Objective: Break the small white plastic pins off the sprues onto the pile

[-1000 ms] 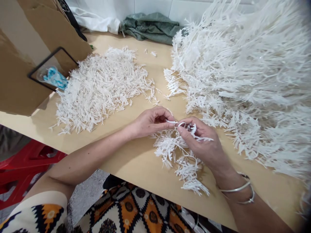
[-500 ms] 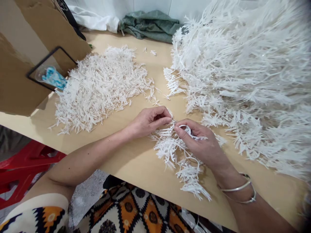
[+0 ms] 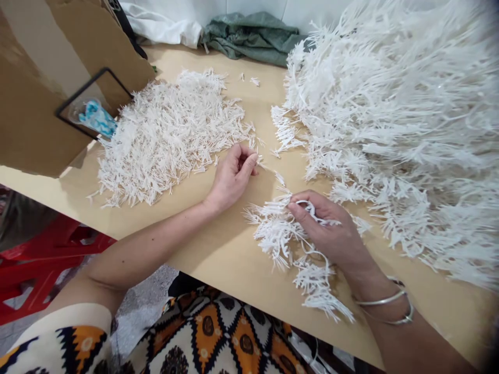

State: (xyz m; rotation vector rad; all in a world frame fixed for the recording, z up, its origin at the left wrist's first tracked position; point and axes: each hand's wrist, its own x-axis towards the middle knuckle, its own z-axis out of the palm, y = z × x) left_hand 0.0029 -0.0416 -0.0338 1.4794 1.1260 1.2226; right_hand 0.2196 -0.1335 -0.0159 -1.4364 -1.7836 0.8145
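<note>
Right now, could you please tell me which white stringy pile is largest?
The white stringy pile furthest right, wider than the left pile and the clump by the right hand.

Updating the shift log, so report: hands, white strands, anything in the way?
Left hand at small white tuft, grip unclear. Right hand pinching looped white cord. Fringed strands on table, partly between hands.

- Bright light covers the tan table (image 3: 218,259).
- A soft shadow lies beside the left arm (image 3: 171,234).
- The silver bangle (image 3: 384,301) shines.
- The big white strand pile (image 3: 390,119) blurs at far right.
- Right corners go dark.
</note>
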